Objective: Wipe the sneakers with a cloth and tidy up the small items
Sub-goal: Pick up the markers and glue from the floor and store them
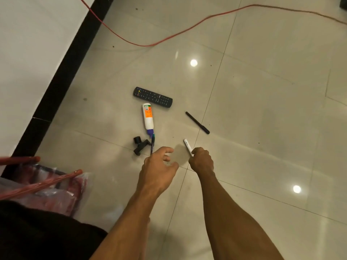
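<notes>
- Hands and bare forearms of a person stretch out over a glossy pale tiled floor [262, 109], seen from above.
- Right hand [201, 160], below and to the right of a white bottle [148, 117], is curled in a fist round a short white marker [187, 146]. The marker's free end sticks out of the fist, angled toward the bottle.
- Left hand [159, 166], just below the bottle, is half open with fingers loosely bent and spread, holding nothing. Its fingertips sit by the lower end of a dark pen [153, 144]; whether they touch cannot be made out.
- Bottle lies on its side, purple cap toward the person. It has an orange label with a green band, the print too small to read.
- Dark pen's green top end meets the bottle's cap.
- Black plastic bracket [139, 145] lies just left of the cap.
- Black remote control [152, 97] lies just above the bottle's base, buttons up, markings unreadable.
- Black pen [197, 122] lies to the bottle's right, apart from it.
- Orange cable [169, 37] loops across the floor well above the bottle.
- Clear plastic bag [56, 190] with red contents sits to the bottle's lower left, with red rods [37, 186] across it.
</notes>
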`<action>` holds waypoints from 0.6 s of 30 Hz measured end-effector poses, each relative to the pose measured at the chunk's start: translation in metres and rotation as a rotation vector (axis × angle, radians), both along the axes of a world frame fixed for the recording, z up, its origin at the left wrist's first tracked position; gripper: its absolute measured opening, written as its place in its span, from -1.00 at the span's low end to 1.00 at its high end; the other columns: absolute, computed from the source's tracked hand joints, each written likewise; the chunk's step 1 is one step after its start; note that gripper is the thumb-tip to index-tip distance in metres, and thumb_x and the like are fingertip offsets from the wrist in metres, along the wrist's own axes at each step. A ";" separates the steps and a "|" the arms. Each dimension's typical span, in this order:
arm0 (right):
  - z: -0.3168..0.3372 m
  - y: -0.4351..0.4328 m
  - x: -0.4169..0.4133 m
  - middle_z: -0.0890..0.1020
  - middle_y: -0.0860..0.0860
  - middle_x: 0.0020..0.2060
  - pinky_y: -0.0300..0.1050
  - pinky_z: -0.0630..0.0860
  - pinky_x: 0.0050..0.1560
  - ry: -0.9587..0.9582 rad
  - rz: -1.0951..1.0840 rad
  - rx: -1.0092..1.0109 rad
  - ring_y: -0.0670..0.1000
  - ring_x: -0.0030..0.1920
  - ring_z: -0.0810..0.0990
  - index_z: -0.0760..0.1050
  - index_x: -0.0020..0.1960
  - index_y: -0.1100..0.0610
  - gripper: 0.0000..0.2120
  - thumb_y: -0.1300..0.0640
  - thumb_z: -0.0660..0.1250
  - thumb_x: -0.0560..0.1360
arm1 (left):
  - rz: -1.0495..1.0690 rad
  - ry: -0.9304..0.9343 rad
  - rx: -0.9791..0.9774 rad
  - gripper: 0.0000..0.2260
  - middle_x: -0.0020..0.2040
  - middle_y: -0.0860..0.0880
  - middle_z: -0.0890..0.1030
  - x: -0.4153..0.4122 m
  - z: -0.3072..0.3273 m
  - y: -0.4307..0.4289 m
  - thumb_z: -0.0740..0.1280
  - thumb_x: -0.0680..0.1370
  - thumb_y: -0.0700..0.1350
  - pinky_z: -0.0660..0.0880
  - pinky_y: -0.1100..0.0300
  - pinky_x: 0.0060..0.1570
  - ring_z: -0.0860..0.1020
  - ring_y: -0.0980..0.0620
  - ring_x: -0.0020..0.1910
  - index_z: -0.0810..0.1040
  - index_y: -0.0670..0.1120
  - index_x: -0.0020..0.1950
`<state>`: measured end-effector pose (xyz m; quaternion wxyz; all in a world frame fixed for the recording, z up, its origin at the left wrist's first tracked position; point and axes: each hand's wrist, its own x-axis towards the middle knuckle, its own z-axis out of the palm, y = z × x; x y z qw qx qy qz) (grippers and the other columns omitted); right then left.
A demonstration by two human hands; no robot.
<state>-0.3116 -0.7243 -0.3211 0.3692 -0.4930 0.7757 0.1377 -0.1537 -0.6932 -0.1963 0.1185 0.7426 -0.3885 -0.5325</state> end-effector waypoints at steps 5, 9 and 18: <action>-0.028 -0.008 -0.009 0.53 0.10 0.11 -0.14 0.37 -0.13 0.029 -0.004 0.001 0.11 0.03 0.57 0.46 0.24 0.16 -0.68 0.30 0.25 0.49 | 0.058 0.017 -0.001 -0.66 0.08 0.06 0.60 0.008 -0.016 -0.013 0.40 0.52 -0.09 0.56 0.04 0.08 0.56 0.06 0.04 0.52 0.09 0.29; -0.050 -0.012 -0.007 0.54 0.10 0.08 -0.13 0.38 -0.12 0.006 -0.020 0.007 0.12 0.01 0.56 0.47 0.25 0.17 -0.67 0.31 0.24 0.50 | 0.059 0.003 -0.010 -0.66 0.08 0.07 0.59 0.018 -0.026 -0.021 0.41 0.51 -0.09 0.55 0.14 0.01 0.58 0.09 -0.01 0.53 0.10 0.27; -0.082 -0.011 0.001 0.54 0.14 -0.01 -0.08 0.44 -0.16 0.019 -0.139 -0.061 0.14 -0.04 0.56 0.47 0.09 0.24 -0.80 0.36 0.23 0.49 | -0.034 -0.028 -0.033 -0.65 0.13 0.11 0.56 0.024 -0.035 -0.022 0.38 0.55 -0.07 0.54 0.23 -0.03 0.57 0.18 -0.04 0.47 0.14 0.32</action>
